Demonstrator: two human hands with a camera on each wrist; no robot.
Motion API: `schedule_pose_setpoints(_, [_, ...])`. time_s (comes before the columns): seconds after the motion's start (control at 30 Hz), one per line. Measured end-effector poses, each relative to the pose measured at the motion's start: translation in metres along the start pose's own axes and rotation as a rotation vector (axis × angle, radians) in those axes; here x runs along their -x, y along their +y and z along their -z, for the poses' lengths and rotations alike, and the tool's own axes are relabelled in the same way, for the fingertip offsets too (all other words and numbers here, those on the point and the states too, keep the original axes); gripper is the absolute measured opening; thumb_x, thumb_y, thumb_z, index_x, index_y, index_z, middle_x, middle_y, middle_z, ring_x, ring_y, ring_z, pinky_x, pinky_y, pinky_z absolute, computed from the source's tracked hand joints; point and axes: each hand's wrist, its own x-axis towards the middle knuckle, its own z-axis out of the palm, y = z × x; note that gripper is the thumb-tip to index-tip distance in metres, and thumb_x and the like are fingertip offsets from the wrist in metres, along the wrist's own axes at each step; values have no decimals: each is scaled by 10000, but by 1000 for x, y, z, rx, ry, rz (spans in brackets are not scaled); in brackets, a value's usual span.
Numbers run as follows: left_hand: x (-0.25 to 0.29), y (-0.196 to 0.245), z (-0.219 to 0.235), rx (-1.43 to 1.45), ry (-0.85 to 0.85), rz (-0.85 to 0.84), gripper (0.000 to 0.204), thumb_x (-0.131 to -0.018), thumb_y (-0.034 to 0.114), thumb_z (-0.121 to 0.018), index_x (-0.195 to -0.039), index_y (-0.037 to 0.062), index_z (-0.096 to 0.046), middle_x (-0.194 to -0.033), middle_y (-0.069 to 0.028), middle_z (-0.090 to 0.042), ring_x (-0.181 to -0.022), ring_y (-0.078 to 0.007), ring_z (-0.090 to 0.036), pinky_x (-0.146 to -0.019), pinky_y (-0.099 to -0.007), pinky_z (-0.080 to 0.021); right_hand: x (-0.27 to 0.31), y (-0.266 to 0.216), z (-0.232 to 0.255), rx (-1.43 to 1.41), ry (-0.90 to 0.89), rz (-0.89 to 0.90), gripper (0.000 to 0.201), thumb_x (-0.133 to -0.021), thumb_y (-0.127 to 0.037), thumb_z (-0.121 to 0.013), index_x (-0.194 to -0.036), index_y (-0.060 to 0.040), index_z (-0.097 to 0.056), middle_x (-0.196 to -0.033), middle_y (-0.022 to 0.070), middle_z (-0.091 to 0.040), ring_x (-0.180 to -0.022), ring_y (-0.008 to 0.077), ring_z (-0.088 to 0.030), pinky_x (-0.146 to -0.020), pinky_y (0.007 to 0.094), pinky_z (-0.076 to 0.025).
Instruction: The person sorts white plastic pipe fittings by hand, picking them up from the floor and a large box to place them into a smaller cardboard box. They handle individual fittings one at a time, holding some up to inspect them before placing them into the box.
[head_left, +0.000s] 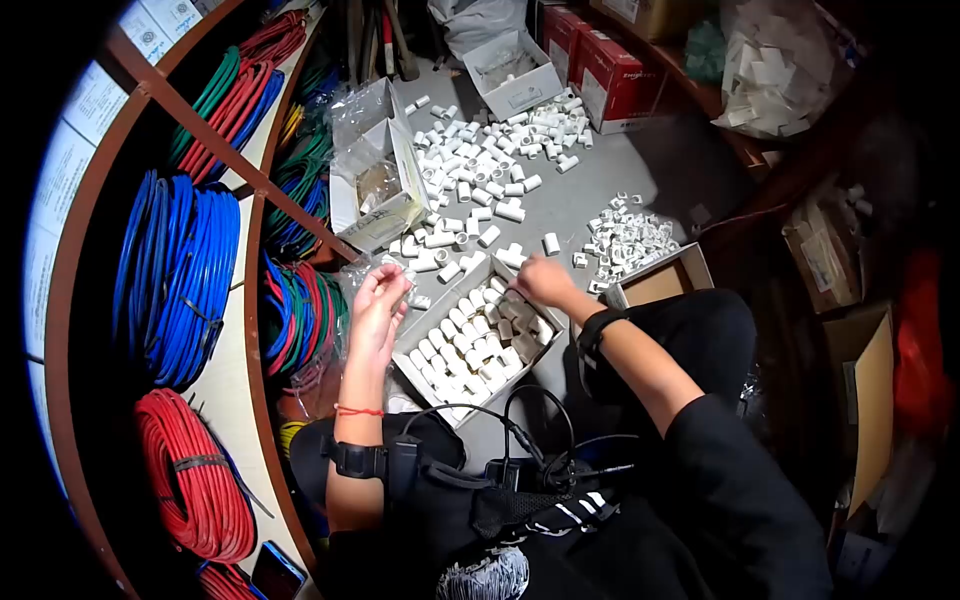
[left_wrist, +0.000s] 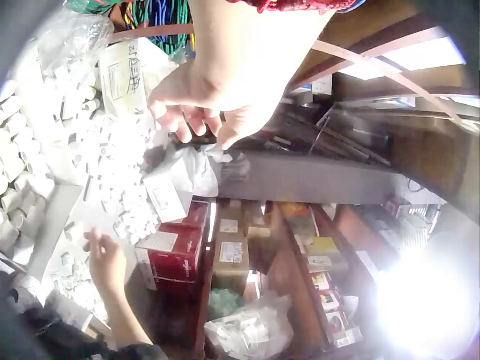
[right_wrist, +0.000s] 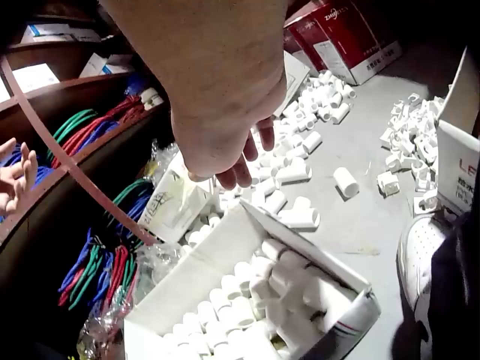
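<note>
A cardboard box [head_left: 403, 361] with rows of white pipe fittings [head_left: 470, 335] stands before the seated person. Above its far left corner, my left hand [head_left: 376, 305] is raised with loosely bent fingers and no fitting visible in them; the left wrist view [left_wrist: 206, 105] agrees. My right hand [head_left: 546, 282] hovers over the box's far right corner, close to the rim. In the right wrist view that hand [right_wrist: 229, 142] has its fingers hanging loosely bent, with nothing visible in them. Loose white fittings [head_left: 480, 165] lie heaped on the floor beyond the box.
Left of the person is a shelf with coils of blue cable [head_left: 180, 280] and red cable [head_left: 195, 475]. An opened white carton [head_left: 378, 190] stands beyond the left hand. Small white clips [head_left: 630, 238] are piled at the right, and a red carton [head_left: 615, 80] stands at the back.
</note>
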Motion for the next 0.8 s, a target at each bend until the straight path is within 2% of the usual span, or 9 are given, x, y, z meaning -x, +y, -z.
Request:
schedule_pose_setpoints(0.1, [8,12,-6,104,58,77,132,-800,167,-517,-917,108,-499,-861,39,-517,-784,-63,-509,-603,-186,-371,-13,20,33,-85,61,-121,73,-658,-58,-534,-709,-48,-585,-684,95,-568,-699,255,-534,-615,354,-443])
schedule_pose_setpoints(0.17, [3,5,5,53,-3,13,138,-800,182,-518,-913,103,-506,-856,37,-520,-786,-61,-507,-604,-187,-370,-24,34,67,-280,215,-64,174,-622,21,-516,-768,-52,-576,-698,91,-583,-621,226,-553,-581,321,-444])
schedule_pose_setpoints(0.23, [8,5,9,26,-26,-38,138,-800,200,-518,-893,98,-516,-853,40,-521,-788,-58,-503,-599,-186,-368,-26,37,122,-478,332,-57,139,-677,8,-497,-795,-33,-559,-674,58,-585,-561,152,-541,-536,261,-430])
schedule_pose_setpoints(0.27, [11,7,12,54,-36,-52,154,-800,209,-519,-901,94,-513,-862,36,-520,-788,-65,-503,-599,-188,-370,-25,35,150,-622,405,-120,92,-725,-66,-504,-788,-23,-554,-608,49,-556,-532,137,-524,-514,254,-418])
schedule_pose_setpoints(0.4, [29,17,20,154,43,-69,231,-802,262,-513,-933,72,-498,-925,8,-513,-804,-101,-496,-607,-208,-376,-1,55,218,-1183,658,-348,221,-816,-214,-485,-755,-12,-547,-522,3,-484,-455,80,-436,-462,206,-371])
schedule_pose_setpoints(0.43, [34,18,23,139,59,-76,215,-807,252,-507,-932,77,-500,-916,15,-518,-799,-90,-501,-607,-207,-376,10,63,225,-1396,673,-379,218,-820,-215,-481,-757,-17,-548,-533,5,-485,-462,83,-438,-462,205,-369])
schedule_pose_setpoints(0.53, [30,8,44,85,5,-121,165,-803,218,-514,-911,94,-513,-867,37,-523,-776,-65,-510,-612,-193,-367,26,87,225,-1713,880,-582,117,-807,-135,-485,-847,-34,-528,-633,21,-518,-525,93,-477,-497,202,-379])
schedule_pose_setpoints(0.67, [38,11,50,96,53,-105,213,-796,250,-523,-937,91,-506,-912,27,-515,-823,-77,-485,-619,-204,-358,35,114,218,-1710,996,-825,160,-833,-127,-405,-972,-130,-486,-844,-31,-574,-644,60,-519,-529,211,-371])
schedule_pose_setpoints(0.8, [46,19,45,139,103,-105,232,-800,257,-517,-954,85,-493,-954,20,-512,-814,-86,-483,-624,-207,-358,36,103,220,-1706,991,-868,108,-841,-191,-417,-888,-179,-512,-776,-72,-572,-587,54,-503,-497,203,-334])
